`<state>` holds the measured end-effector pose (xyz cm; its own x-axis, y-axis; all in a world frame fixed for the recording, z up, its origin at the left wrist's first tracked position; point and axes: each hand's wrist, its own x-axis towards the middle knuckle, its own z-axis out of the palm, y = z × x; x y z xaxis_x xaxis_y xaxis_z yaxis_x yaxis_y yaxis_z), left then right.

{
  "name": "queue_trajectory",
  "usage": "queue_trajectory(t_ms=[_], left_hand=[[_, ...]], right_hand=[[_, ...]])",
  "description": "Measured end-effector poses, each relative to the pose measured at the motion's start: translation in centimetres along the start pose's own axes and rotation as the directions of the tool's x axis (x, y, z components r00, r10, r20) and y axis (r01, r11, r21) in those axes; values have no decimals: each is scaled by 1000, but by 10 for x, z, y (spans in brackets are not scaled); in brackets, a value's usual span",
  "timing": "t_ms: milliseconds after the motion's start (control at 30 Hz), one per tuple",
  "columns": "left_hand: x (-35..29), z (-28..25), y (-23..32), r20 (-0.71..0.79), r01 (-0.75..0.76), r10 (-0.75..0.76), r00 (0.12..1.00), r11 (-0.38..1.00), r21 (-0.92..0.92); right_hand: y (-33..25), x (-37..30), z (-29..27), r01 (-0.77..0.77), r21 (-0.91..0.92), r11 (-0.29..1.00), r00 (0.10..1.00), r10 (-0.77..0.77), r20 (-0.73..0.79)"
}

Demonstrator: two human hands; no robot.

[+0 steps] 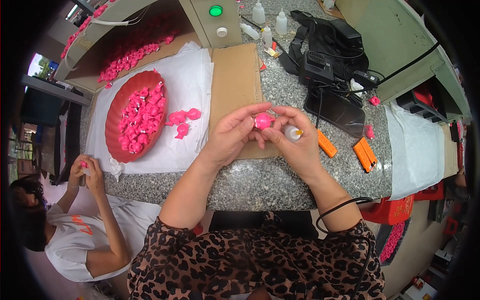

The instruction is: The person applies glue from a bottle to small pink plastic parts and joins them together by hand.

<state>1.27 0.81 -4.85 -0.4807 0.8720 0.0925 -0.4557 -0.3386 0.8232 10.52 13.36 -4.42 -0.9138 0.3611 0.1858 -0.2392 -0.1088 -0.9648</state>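
Between both my hands, above the front of the table, is a small shiny pink plastic figure [262,120]. The thumb and fingers of my left hand [227,134] pinch its left side. My right hand [300,150] touches its right side with thumb and fingertip. Tucked in the same right hand is a small white squeeze bottle [291,132] with an orange-yellow tip pointing right. The figure's underside is hidden by my fingers. To the left, a red scalloped bowl [111,120] holds many similar pink pieces, and a few more pink pieces [182,131] lie beside it on white paper.
Cardboard [235,75] lies beyond my hands. White dropper bottles [281,22] stand at the back. A black bag [330,42], a dark phone [335,112] and orange packs [365,155] lie right. Another person [95,235] works at left, holding a pink piece. A cable loops round my right forearm.
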Motion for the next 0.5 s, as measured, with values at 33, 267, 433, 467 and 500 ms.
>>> queue_trajectory(t_ms=[33, 267, 433, 467, 500], left_hand=[[0, 0, 0, 1, -8, 8, 1000, 1000, -15], [1, -1, -2, -52, 4, -2, 999, 999, 36], [1, -1, -2, -98, 44, -38, 994, 997, 65], [2, 0, -3, -97, 45, -38, 995, 997, 65], [2, 0, -3, -94, 44, -38, 995, 997, 61]], right_hand=[[-1, 1, 0, 24, -40, 999, 1000, -23, 19], [4, 0, 1, 28, -100, 995, 1000, -28, 6], [2, 0, 2, 31, -187, 982, 999, -37, -29], [2, 0, 1, 32, -187, 982, 999, -38, -30], [2, -1, 1, 23, -198, 980, 999, -29, -27]])
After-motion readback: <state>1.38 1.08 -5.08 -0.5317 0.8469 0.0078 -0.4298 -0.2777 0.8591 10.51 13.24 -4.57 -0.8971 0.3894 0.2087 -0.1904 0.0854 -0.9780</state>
